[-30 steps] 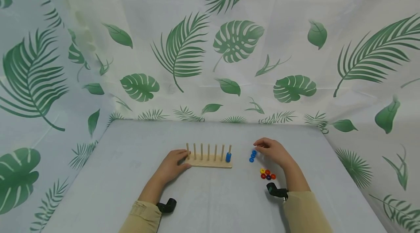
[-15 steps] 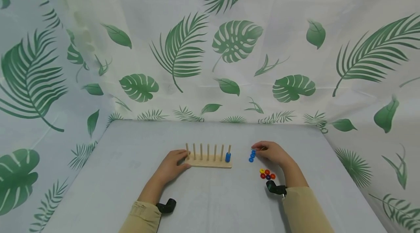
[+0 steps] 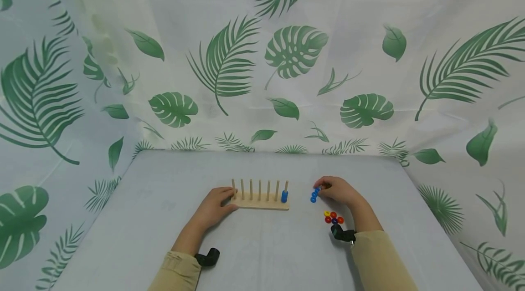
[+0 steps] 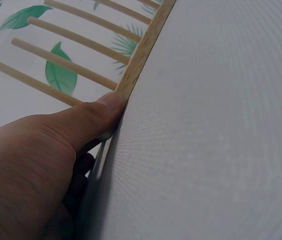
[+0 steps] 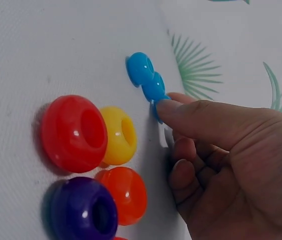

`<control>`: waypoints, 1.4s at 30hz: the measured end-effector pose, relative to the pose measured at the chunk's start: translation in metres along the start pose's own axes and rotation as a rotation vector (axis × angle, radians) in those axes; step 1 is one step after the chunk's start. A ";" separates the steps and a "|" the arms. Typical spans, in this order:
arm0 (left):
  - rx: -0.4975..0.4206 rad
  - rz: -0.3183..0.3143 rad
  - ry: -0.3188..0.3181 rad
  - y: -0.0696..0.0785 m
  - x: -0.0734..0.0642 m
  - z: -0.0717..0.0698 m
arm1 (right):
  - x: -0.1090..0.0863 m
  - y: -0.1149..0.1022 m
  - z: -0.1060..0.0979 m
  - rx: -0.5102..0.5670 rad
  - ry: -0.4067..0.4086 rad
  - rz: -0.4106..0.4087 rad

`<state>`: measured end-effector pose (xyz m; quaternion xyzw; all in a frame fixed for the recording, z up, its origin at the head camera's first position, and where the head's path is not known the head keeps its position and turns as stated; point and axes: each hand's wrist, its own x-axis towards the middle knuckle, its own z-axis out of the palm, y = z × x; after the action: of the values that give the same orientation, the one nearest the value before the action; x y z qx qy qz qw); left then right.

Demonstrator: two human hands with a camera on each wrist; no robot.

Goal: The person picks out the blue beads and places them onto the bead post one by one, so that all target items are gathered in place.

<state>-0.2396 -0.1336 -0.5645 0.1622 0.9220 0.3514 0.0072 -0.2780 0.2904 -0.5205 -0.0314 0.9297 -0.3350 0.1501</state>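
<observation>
A wooden peg board with a row of upright pegs stands mid-table, and blue beads sit on its rightmost peg. My left hand grips the board's left end, its thumb on the front edge in the left wrist view. To the right, loose blue beads lie in a short row on the table. My right hand pinches the farthest blue bead of that row between thumb and index finger. The thumb partly hides this bead, and its other fingers are curled below.
Nearer the right wrist lies a cluster of loose beads: a yellow bead, a dark purple bead, and several red and orange ones, including a red bead. Leaf-print cloth rises behind the table.
My right hand has come slightly down and toward me, its fingertips settling on the far blue bead. The left hand keeps its hold on the peg board.
</observation>
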 end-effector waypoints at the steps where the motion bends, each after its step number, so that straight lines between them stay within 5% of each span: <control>1: -0.001 0.001 0.000 0.000 0.000 0.000 | 0.000 0.000 0.000 0.001 0.000 0.004; 42: -0.002 0.007 -0.003 0.001 0.000 -0.001 | -0.001 -0.003 0.002 -0.053 -0.016 -0.011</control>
<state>-0.2390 -0.1335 -0.5631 0.1661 0.9211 0.3521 0.0073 -0.2770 0.2874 -0.5201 -0.0433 0.9368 -0.3108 0.1547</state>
